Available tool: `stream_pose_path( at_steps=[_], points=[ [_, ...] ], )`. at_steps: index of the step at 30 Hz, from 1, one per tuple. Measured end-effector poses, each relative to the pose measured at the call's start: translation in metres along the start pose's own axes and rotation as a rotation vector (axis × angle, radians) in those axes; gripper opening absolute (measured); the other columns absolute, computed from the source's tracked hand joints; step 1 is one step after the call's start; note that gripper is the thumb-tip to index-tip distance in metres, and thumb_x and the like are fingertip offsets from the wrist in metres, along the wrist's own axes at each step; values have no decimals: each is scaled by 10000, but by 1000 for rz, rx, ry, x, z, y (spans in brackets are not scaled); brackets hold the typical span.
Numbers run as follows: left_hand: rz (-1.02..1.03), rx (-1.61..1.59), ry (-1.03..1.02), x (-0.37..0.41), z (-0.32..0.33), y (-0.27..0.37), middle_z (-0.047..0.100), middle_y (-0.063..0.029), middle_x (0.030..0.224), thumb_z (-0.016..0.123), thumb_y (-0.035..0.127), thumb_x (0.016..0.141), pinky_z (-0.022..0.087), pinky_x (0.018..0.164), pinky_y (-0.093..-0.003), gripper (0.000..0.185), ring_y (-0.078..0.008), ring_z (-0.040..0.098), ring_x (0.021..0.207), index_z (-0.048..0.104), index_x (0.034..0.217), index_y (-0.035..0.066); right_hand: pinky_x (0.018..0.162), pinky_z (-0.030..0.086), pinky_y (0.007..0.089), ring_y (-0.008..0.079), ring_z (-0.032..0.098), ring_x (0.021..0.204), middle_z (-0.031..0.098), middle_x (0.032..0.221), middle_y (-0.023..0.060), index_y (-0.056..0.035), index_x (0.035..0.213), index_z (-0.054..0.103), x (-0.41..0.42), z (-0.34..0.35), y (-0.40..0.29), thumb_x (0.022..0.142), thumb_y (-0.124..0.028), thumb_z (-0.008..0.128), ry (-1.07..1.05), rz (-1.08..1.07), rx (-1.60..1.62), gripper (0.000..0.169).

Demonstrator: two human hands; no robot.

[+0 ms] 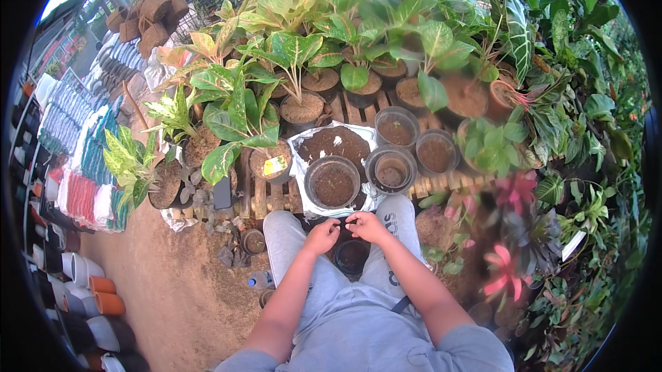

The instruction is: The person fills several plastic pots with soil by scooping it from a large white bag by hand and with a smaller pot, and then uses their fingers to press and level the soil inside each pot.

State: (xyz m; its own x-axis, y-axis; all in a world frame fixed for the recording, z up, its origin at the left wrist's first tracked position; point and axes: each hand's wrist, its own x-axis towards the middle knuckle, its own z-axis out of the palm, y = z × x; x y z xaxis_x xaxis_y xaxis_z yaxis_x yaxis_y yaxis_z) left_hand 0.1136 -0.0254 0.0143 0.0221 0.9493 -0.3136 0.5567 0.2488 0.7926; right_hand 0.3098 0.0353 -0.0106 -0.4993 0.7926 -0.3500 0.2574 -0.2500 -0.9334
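My left hand [322, 236] and my right hand [366, 227] are close together above my knees, fingertips nearly meeting; whether anything small is between the fingers cannot be told. Just beyond them a black plastic pot [332, 184] with soil and a tiny sprout stands on a white sack [301, 175]. Behind that pot, dark potting soil [331, 142] with white bits lies heaped on the sack. To its right are nested empty-looking pots [391, 170], a pot of soil [437, 152] and a pot with small seedlings [397, 126]. Between my legs, on the ground, is a dark round pot [352, 256].
A slatted wooden bench [266, 197] holds many potted aglaonemas [297, 105]. A dark phone [222, 192] lies at its front left edge. On the ground are a water bottle [261, 280] and a small pot [253, 242]. Stacked pots [109, 303] line the left; pink bromeliads [502, 274] crowd the right.
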Motion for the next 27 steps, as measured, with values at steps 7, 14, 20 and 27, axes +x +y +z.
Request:
stream_pose_path(
  at_steps=[7,14,20,27],
  points=[
    [-19,319,-224,-3,2,-23,708,-220,1071,617,366,920,526,856,-463,401,-390,678,1016,652,1164,51,578,501,290,97,607,653,668,746,17,-10,1087,685,-5,1,-9,787,-34,788,40,1,-142,318],
    [82,64,81,-5,-3,20,717,-167,1016,618,239,940,537,788,-410,266,-317,695,882,667,1128,57,610,514,283,119,637,682,685,788,23,-4,1061,685,22,-1,39,792,6,758,223,-317,-193,279],
    [167,-21,391,-7,-4,-1,675,-140,873,623,184,928,530,728,-391,174,-279,676,804,668,987,27,697,553,288,127,683,747,679,771,46,13,1014,686,10,13,-7,883,-39,716,20,18,95,144],
    [241,110,493,-7,-21,26,618,-216,682,585,206,960,494,693,-490,208,-395,647,670,612,836,41,820,553,325,183,697,887,725,1037,99,-12,1077,696,19,2,20,845,-100,767,239,-143,-58,259]
  ],
)
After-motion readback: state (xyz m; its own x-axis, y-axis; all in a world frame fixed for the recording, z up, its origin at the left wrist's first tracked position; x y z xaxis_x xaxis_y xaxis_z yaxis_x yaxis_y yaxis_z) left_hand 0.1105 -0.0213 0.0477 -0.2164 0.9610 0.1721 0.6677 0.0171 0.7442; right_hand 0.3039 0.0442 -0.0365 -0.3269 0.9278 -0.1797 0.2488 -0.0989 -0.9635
